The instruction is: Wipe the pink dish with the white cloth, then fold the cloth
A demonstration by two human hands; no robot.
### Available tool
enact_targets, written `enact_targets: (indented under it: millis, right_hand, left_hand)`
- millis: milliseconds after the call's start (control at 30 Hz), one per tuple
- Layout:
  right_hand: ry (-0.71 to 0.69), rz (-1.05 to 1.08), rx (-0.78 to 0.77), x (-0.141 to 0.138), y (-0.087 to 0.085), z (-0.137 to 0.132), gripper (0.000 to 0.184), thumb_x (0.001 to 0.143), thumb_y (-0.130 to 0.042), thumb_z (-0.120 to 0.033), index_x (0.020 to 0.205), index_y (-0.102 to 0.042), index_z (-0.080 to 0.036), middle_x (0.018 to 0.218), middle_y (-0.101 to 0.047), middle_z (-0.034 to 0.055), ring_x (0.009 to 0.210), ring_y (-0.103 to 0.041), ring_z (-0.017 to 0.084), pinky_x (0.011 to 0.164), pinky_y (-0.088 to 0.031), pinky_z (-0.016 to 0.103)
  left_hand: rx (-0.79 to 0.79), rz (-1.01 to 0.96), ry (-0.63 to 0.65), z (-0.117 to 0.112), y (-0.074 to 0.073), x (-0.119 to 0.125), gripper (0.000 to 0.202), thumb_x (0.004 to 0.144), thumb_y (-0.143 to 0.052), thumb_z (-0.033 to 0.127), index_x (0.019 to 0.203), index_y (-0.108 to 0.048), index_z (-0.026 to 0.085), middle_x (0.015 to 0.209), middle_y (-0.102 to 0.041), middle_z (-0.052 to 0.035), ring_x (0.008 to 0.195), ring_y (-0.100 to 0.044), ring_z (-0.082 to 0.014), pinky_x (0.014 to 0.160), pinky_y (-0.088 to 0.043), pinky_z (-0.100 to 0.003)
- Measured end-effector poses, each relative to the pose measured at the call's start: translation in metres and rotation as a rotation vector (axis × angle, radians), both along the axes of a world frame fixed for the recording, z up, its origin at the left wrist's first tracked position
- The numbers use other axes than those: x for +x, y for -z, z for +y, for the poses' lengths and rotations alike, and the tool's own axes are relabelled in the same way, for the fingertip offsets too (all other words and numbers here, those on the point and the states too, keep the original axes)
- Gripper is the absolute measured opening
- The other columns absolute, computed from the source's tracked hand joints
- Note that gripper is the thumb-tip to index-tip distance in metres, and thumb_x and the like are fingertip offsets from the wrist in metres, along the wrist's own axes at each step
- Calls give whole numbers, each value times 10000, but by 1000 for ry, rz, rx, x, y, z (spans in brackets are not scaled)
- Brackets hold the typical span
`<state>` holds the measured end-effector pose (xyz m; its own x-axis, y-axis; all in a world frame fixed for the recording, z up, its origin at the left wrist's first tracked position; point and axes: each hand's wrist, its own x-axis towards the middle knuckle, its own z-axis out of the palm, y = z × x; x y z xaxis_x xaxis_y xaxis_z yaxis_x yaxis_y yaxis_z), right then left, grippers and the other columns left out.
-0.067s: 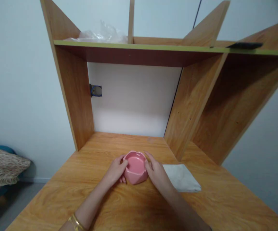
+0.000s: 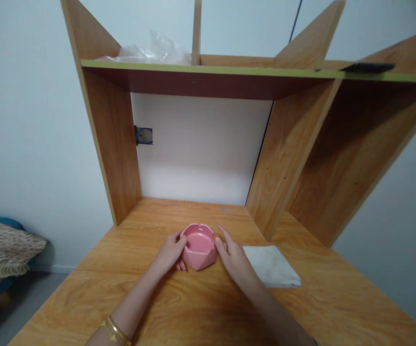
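Note:
A pink faceted ashtray (image 2: 199,257) with a notched rim is between my two hands, over the wooden desk, its hollow facing up toward me. My left hand (image 2: 170,252) grips its left side, thumb over the rim and fingers curled low along the outside. At the right side, my right hand (image 2: 232,257) has its thumb against the rim. Its index finger stretches forward beside the ashtray; the other fingers are mostly hidden. Whether the base rests on the desk, I cannot tell. Close to my right hand lies a folded white cloth (image 2: 272,266).
The wooden desk (image 2: 193,312) runs back to a white panel with an uncovered socket box (image 2: 145,136). Upright boards flank it, and a shelf (image 2: 229,71) crosses above, bearing a clear plastic bag (image 2: 153,53) and a flat black item (image 2: 368,67). A patterned fabric (image 2: 6,247) is at far left.
The ashtray has shifted slightly left and away from me, showing more of its front face. My left hand moved left with it; my right thumb now sits nearer the rim's outer edge.

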<state>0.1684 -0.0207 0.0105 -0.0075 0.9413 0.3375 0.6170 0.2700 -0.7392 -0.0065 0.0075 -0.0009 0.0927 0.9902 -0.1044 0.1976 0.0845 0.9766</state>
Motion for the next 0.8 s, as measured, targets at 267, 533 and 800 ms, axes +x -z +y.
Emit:
enact_targets:
  millis: [267, 533, 800]
  right_hand:
    - [-77, -67, -84, 1, 9, -5, 449, 834, -324, -345, 1221, -406, -134, 522, -500, -17, 534, -516, 179, 491, -349, 262]
    - [-71, -91, -91, 3, 10, -5, 437, 834, -326, -341, 1209, -411, -134, 489, -466, -33, 501, -491, 168, 470, -324, 247]
    - [-78, -95, -87, 3, 11, -6, 446, 830, -331, -354, 1206, -417, -131, 452, -429, -51, 451, -471, 161, 446, -298, 241]
  left_hand:
    - [36, 61, -410, 30, -4, -66, 335, 829, -369, 243, 1123, -412, 90, 539, -580, -5, 342, -560, -131, 325, -429, -189]
    - [33, 86, -588, 37, 1, -95, 313, 819, -377, 239, 1075, -450, 74, 707, -618, -86, 378, -585, -161, 375, -485, -258]
    - [30, 159, -606, 37, 4, -98, 273, 830, -348, 242, 1011, -475, 81, 547, -577, -45, 417, -600, -181, 397, -493, -269]
